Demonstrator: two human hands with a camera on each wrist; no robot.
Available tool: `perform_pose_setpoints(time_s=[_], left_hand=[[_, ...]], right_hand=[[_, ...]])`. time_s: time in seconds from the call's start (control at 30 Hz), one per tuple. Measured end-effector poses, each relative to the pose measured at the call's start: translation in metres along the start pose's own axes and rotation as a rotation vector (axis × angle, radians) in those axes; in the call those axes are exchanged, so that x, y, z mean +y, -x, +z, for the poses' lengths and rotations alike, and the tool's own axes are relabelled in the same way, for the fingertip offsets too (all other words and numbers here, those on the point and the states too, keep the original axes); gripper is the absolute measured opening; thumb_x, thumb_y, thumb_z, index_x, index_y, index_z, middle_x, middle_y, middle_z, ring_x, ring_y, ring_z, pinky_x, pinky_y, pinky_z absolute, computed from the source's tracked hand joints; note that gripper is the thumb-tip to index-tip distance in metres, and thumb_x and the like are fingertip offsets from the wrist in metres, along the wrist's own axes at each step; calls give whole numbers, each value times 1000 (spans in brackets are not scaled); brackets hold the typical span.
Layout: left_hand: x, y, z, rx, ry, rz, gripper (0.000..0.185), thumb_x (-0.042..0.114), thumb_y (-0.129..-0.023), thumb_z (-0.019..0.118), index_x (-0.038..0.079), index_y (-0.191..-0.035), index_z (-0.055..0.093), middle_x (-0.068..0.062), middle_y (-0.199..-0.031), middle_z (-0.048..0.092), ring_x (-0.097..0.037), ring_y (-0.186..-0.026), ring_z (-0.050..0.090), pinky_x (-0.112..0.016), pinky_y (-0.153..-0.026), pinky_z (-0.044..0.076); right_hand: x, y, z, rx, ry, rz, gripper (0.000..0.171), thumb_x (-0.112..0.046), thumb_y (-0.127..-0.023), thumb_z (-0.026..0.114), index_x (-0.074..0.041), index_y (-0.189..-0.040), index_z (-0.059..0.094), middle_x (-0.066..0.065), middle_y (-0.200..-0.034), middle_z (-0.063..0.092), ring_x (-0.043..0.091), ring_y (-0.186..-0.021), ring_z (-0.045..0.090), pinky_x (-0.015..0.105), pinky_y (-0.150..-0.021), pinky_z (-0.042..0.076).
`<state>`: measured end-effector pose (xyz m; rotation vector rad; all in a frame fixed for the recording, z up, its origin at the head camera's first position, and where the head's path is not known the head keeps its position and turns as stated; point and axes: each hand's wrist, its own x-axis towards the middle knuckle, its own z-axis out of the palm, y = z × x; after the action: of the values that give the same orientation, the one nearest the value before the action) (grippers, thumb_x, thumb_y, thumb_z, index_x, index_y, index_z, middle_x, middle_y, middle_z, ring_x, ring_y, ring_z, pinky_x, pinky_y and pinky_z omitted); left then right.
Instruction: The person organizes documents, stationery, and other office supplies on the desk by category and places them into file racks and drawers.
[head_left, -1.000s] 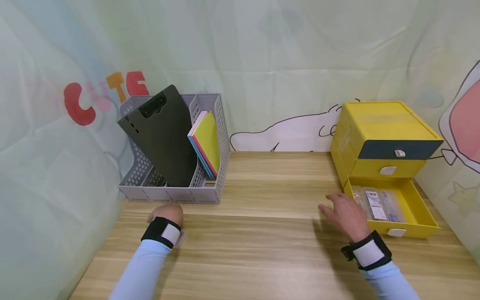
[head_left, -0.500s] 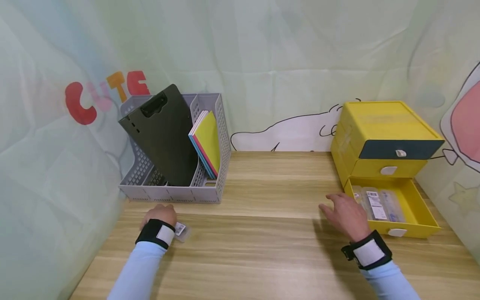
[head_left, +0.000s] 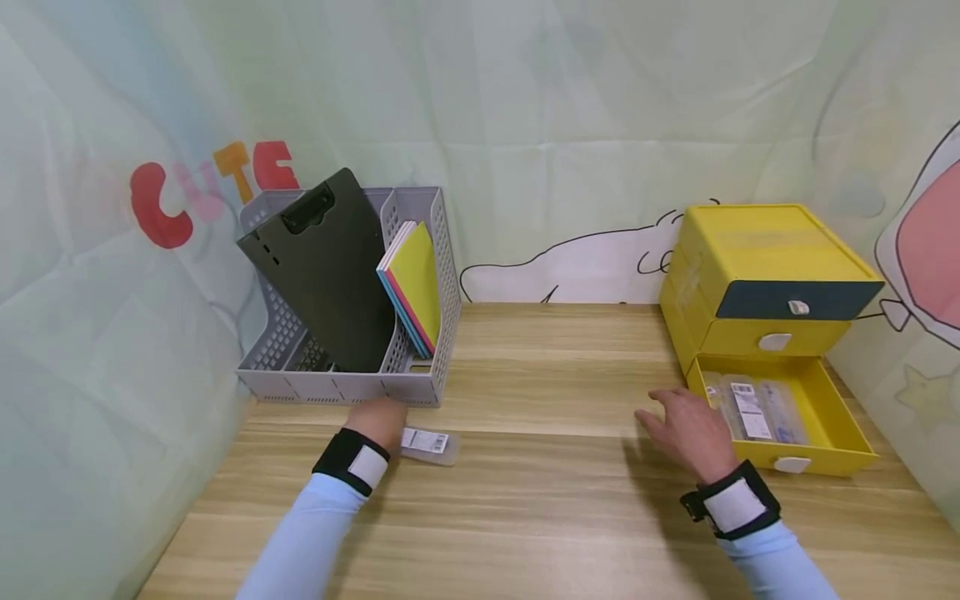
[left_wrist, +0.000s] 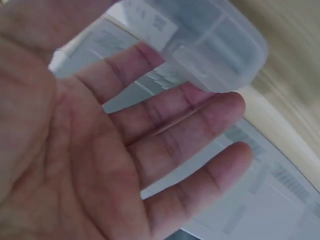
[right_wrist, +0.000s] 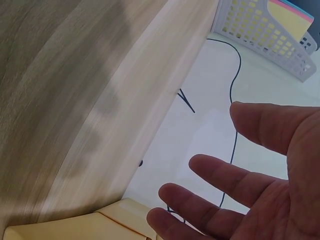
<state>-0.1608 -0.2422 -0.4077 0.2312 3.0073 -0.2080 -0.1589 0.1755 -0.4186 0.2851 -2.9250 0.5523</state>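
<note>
Bright, even, soft light – faint shadow on the table (head_left: 540, 500) by the right hand (head_left: 693, 433), head view bowed at 3 and 9 o'clock, left wrist view close-up blurred, clear packet (left_wrist: 210, 45) out of focus.

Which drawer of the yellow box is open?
The bottom drawer of the yellow drawer box is pulled out, showing clear packets inside. The dark top drawer and yellow middle drawer are pushed in.

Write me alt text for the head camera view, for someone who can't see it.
A person's left hand holds a small clear packet above a wooden desk, just in front of a grey file rack. The right hand rests open beside the open bottom drawer of a yellow drawer box, where similar packets lie.
</note>
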Motion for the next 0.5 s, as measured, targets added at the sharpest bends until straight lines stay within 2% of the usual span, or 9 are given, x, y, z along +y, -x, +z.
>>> perform_pose_setpoints(time_s=[0.07, 0.17, 0.37, 0.5], left_hand=[[9, -5, -6, -29, 39, 24, 29, 8, -63, 90, 2, -83, 70, -11, -84, 69, -25, -73, 62, -45, -71, 54], [23, -14, -14, -27, 72, 55, 36, 16, -60, 93, 4, -86, 71, -9, -83, 68, -24, -72, 60, -44, -71, 53], [53, -29, -28, -2, 68, 150, 35, 24, -69, 90, 8, -91, 68, -7, -85, 68, -24, -76, 61, -43, -73, 51], [72, -35, -32, 23, 76, 220, 37, 28, -74, 88, 9, -99, 69, -5, -88, 69, -20, -75, 60, -40, -75, 51]], right_hand=[[0, 0, 1, 1, 3, -3, 44, -27, -93, 68, 10, -116, 65, 33, -112, 63, 45, -96, 62, 57, -78, 51], [-2, -1, 1, -5, 4, -6, 43, -27, -93, 68, 9, -116, 65, 33, -113, 63, 46, -97, 62, 57, -80, 51], [-9, -2, 4, -40, -8, -5, 43, -28, -93, 68, 7, -119, 65, 33, -116, 62, 47, -101, 62, 59, -83, 50], [-18, -4, 8, -34, -6, -64, 47, -30, -92, 70, 6, -121, 65, 31, -118, 63, 45, -103, 62, 58, -84, 50]])
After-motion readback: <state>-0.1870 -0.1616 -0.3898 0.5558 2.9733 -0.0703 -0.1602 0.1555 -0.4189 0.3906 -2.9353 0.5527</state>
